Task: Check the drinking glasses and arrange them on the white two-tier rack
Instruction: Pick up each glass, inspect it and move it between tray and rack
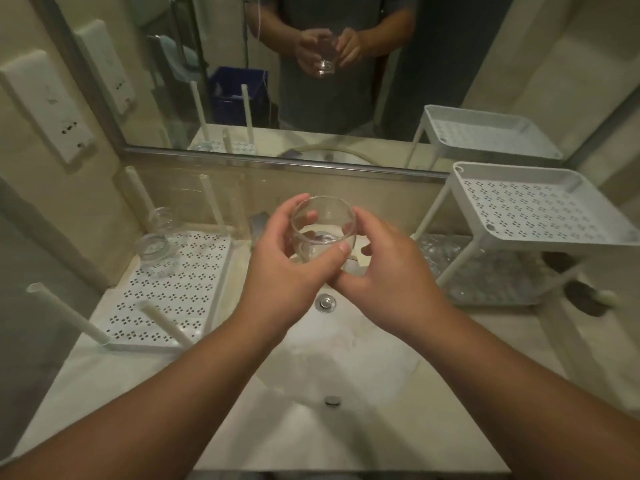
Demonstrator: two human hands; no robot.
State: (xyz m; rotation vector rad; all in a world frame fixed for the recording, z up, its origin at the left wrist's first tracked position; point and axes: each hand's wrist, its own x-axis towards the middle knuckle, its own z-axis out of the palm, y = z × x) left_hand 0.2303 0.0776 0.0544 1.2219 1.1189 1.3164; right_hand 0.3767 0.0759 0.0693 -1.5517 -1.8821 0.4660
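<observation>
Dim, yellowish light; wide-angle bending at edges, overall soft focus.

rack top tier (540, 209) bare, lower tier (485, 282) glass-crowded

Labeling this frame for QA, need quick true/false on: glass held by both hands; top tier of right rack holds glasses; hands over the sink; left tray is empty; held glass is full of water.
1. Both the left hand and right hand hold the clear drinking glass. True.
2. The white two-tier rack has glasses on its top tier. False: top tier is bare; glassware sits on the lower tier.
3. The hands are over the sink. True.
4. The left perforated tray is empty. False: a glass stands at its far corner.
5. The held glass is full. False: it looks empty.
</observation>
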